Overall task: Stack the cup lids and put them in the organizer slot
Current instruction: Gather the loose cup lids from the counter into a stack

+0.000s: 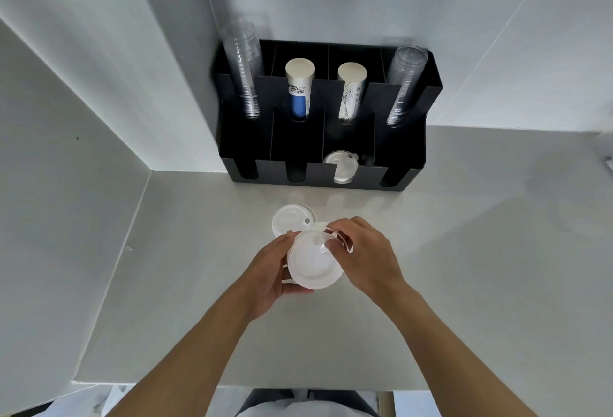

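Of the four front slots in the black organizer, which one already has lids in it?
The third front slot from the left: white lids show through its notch. The other three front slots of the organizer look dark and empty.

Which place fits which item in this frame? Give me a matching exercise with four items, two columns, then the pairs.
Items:
1. lid stack
2. loose lid
3. slotted lid
4. blue-banded cup stack

Places:
A. back row of the organizer
B. flat on the counter
C. front organizer slot
D. held between the left hand and right hand

Pairs: 1-D, 2-B, 3-C, 4-A
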